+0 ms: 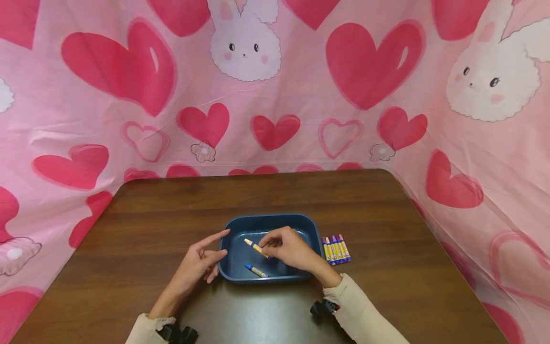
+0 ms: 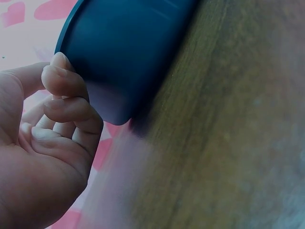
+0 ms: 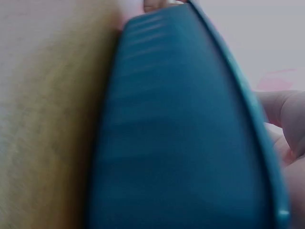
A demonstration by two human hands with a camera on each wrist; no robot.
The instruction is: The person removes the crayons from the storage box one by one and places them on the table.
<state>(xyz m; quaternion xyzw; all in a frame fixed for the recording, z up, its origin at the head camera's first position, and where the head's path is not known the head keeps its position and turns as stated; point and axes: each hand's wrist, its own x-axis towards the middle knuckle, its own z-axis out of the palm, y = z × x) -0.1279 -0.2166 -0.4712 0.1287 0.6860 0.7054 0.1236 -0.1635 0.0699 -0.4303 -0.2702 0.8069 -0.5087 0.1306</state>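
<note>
A dark blue rectangular tray (image 1: 234, 260) stands on the wooden table. Inside it, my right hand (image 1: 294, 251) pinches a pale-tipped crayon (image 1: 253, 245) in a yellow wrapper, held at a slant. A blue crayon (image 1: 256, 270) lies on the tray floor nearer the front wall. At the tray's left end is my left hand (image 1: 193, 267), its index finger and thumb stretched to the rim, the other fingers loosely bent. The left wrist view shows the thumb (image 2: 64, 78) right at the rim. In the right wrist view the tray wall (image 3: 181, 124) hides most of my right hand and the crayon.
Several crayons (image 1: 337, 250) in yellow wrappers, with purple and pinkish tips, lie side by side just right of the tray. The brown table (image 1: 172, 205) extends around it. Behind and beside the table hangs a pink cloth (image 1: 301, 100) with hearts and rabbits.
</note>
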